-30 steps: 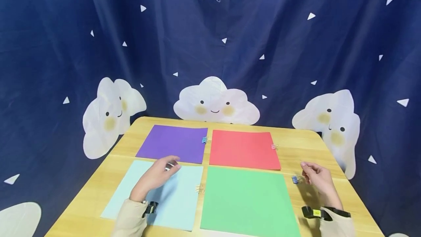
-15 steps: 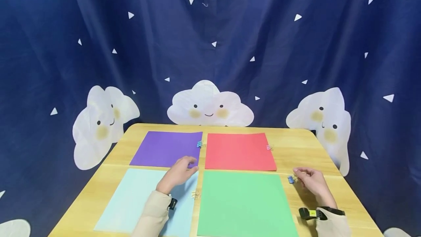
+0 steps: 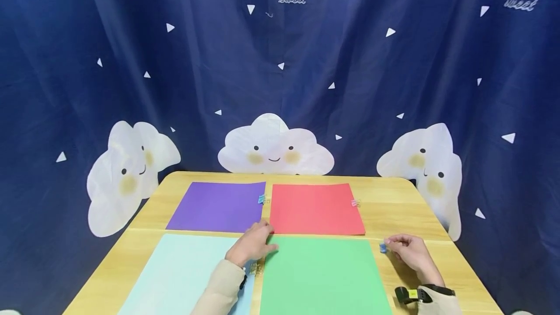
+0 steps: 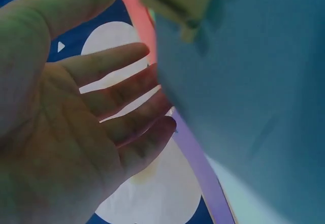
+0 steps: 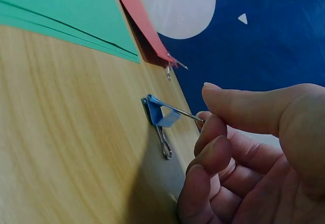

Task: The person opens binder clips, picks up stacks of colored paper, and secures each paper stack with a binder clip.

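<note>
- Blue binder clip (image 5: 160, 113) is on the bare wood right of the green sheets (image 3: 323, 276), just ahead of right hand (image 3: 411, 255); one wire handle reaches to the index fingertip, the other points away.
- Right hand: fingers curled in, thumb extended above the index finger; handle end looks touching the index fingertip, can't tell if it is actually pinched.
- Left hand (image 3: 251, 245): fingers loosely spread, nothing held; sits over where the four colors meet, thumb over the green corner, contact unclear.
- Purple sheet (image 3: 214, 206) far left, red sheet (image 3: 315, 209) far right, light blue sheet (image 3: 179, 276) near left, green near right, layered edges showing in right wrist view.
- Teal clip (image 3: 261, 199) on purple's right edge, pink clip (image 3: 355, 203) on red's right edge, yellowish clip (image 3: 253, 269) at light blue's right edge.
- Light wood table (image 3: 393, 198), rounded corners; behind it, navy curtain (image 3: 280, 38) with smiling clouds, white triangles, "smile sweet".
</note>
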The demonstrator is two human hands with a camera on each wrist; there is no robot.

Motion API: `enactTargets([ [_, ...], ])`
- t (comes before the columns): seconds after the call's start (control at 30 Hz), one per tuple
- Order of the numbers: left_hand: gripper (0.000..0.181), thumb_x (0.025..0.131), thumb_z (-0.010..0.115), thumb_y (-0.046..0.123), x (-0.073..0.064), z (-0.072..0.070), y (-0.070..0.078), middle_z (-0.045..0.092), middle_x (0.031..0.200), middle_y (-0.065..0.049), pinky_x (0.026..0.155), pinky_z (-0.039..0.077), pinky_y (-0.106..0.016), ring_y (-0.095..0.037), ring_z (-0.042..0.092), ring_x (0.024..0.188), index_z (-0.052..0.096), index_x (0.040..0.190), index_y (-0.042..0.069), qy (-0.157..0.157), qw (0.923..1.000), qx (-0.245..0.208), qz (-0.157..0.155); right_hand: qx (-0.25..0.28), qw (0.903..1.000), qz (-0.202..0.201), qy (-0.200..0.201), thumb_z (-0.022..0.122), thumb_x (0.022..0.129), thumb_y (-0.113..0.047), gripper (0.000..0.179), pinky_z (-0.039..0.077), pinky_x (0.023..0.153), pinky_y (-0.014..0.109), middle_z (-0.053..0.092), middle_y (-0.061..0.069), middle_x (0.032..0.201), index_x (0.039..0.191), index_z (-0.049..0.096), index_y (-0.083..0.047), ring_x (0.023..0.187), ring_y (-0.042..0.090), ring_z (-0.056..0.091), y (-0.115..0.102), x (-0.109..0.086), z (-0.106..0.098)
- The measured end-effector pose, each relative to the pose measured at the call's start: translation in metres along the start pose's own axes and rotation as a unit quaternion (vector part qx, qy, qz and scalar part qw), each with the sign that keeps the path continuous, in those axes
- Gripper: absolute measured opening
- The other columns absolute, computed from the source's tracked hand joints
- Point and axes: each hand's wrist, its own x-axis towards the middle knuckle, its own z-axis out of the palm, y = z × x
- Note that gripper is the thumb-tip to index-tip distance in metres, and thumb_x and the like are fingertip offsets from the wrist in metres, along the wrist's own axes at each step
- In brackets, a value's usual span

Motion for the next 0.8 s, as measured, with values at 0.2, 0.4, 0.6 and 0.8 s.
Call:
enactTargets([
  [0.2,0.065,0.087,0.084,0.036,0.002,0.008,-0.002,0.057,0.141,-0.018,0.105,0.049,-0.058,-0.041,0.054,0.127,0.062,0.134,-0.003,-0.005,0.9993,0.037,-0.007,-0.019,0.9998,0.009,-0.003,0.070,0.099,-0.027,0.029,0.047,0.058,0.026,0.061,-0.004,0.072,0.109,0.072,0.001,0.066,0.012,0.054,0.002,0.004,0.001],
  [0.4,0.079,0.085,0.086,0.038,0.011,0.007,0.000,0.045,0.158,-0.021,0.119,0.037,-0.064,-0.049,0.040,0.147,0.054,0.145,-0.002,-0.021,0.9994,0.024,-0.015,-0.016,0.9997,0.017,0.002,0.072,0.096,-0.023,0.027,0.050,0.059,0.026,0.065,-0.004,0.076,0.107,0.072,0.002,0.070,0.012,0.057,0.002,0.003,-0.003],
  [0.6,0.074,0.083,0.088,0.036,0.014,0.007,0.000,0.052,0.146,-0.019,0.111,0.045,-0.057,-0.040,0.048,0.133,0.058,0.140,0.000,-0.026,0.9990,0.034,-0.016,-0.021,0.9997,0.008,-0.004,0.071,0.096,-0.017,0.021,0.050,0.060,0.026,0.066,-0.002,0.077,0.102,0.072,0.002,0.071,0.013,0.058,0.002,0.003,0.000],
  [0.8,0.083,0.083,0.087,0.037,0.015,0.009,-0.002,0.047,0.153,-0.020,0.117,0.041,-0.059,-0.041,0.043,0.141,0.052,0.147,-0.001,-0.037,0.9983,0.040,-0.019,-0.032,0.9994,0.014,-0.003,0.071,0.096,-0.018,0.020,0.050,0.061,0.027,0.067,-0.001,0.079,0.100,0.072,0.002,0.075,0.016,0.059,0.004,0.005,0.003],
])
